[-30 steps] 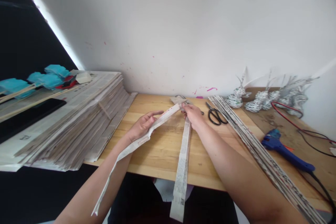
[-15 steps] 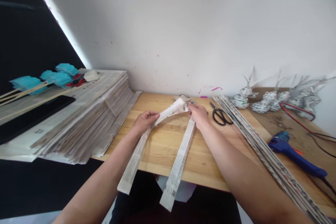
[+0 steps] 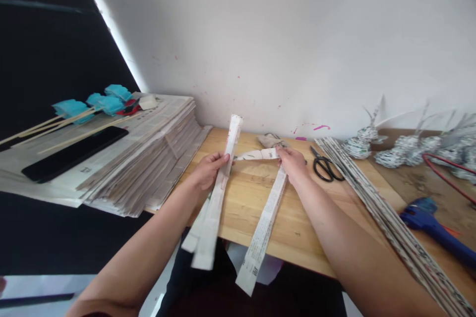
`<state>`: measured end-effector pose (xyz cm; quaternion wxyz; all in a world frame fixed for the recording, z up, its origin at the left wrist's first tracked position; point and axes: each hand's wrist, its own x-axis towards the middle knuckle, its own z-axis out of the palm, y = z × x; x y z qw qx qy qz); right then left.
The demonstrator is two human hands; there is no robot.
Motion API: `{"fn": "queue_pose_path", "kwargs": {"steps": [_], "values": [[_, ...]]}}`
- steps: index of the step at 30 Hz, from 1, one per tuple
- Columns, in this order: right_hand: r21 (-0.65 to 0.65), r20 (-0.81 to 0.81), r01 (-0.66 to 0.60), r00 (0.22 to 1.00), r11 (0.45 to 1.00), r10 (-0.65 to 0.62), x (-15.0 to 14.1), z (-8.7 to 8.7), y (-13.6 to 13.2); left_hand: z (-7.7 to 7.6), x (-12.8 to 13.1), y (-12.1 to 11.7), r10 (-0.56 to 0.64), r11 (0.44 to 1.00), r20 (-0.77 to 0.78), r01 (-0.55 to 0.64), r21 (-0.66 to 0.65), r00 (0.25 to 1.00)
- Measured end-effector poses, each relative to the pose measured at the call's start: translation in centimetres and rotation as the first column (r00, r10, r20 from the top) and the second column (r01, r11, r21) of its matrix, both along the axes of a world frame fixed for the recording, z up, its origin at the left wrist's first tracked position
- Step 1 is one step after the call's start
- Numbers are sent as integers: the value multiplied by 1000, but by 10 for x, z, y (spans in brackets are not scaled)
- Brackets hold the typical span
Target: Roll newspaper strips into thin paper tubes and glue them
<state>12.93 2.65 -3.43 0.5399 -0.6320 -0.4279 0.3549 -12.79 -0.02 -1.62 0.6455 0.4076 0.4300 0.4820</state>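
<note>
My left hand (image 3: 209, 170) pinches newspaper strips, thumb on top. One folded newspaper strip (image 3: 219, 193) stands up past the thumb and hangs down over the table edge, with a second strip's end (image 3: 195, 232) behind it. My right hand (image 3: 292, 164) is closed on another newspaper strip (image 3: 263, 230), which hangs toward my lap. A short crosswise length of strip (image 3: 256, 155) spans the gap between the two hands. How the strips join under my fingers is hidden. Both hands are just above the wooden table (image 3: 245, 198).
At left rises a newspaper stack (image 3: 148, 158) bearing a black phone (image 3: 76, 153), sticks and blue flower-like pieces (image 3: 108, 104). Black scissors (image 3: 325, 166), rolled paper sticks (image 3: 372, 208), a blue glue gun (image 3: 435, 225) and woven paper figures (image 3: 360, 143) are at right. A greyish cloth-like scrap (image 3: 273, 140) lies behind my hands.
The strip in my left hand has swung from slanting toward the right hand to nearly upright. Another strip's end now shows behind it. The view has shifted slightly left.
</note>
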Motion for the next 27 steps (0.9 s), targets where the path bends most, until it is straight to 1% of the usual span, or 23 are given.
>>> {"fn": "queue_pose_path", "kwargs": {"steps": [2, 4, 6, 7, 9, 11, 12, 15, 17, 20, 23, 25, 27], "values": [[14, -2, -14, 1000, 1000, 14, 0, 0, 0, 6, -12, 4, 139, 986, -66, -132, 98, 988], [21, 10, -18, 1000, 1000, 18, 0, 1, 0, 13, -25, 9, 264, 958, -124, -245, 152, 956], [11, 35, -2, 999, 1000, 2, 0, 2, 0, 20, -37, 13, 306, 949, -231, -277, 151, 924], [5, 44, 9, 999, 1000, -9, 0, 2, 0, 23, -42, 15, 292, 955, -303, -259, 144, 907], [5, 39, 19, 999, 1000, -19, 0, 2, 0, 27, -49, 20, 227, 973, -449, -180, 145, 864], [19, 15, 3, 1000, 1000, -3, 1, 2, 1, 30, -53, 28, 170, 981, -576, -83, 174, 799], [26, 10, -7, 1000, 1000, 7, 1, 1, 1, 32, -55, 34, 165, 978, -628, -47, 201, 760], [31, 35, -21, 999, 999, 20, 1, -1, 2, 38, -60, 56, 184, 967, -767, 25, 252, 615], [19, 57, -18, 998, 1000, 17, 1, -2, 2, 41, -65, 73, 186, 962, -866, 91, 256, 464], [8, 68, -21, 998, 1000, 20, 0, -1, 0, 39, -75, 92, 230, 957, -916, 92, 274, 329], [0, 97, -18, 995, 1000, 17, -1, 2, -1, 31, -84, 103, 268, 956, -939, 60, 286, 217], [-6, 124, -24, 992, 1000, 25, -1, 3, -2, 26, -87, 107, 254, 962, -955, 65, 266, 154], [-10, 124, -39, 991, 999, 40, -1, 3, -2, 27, -88, 110, 228, 967, -967, 92, 238, 110]]}}
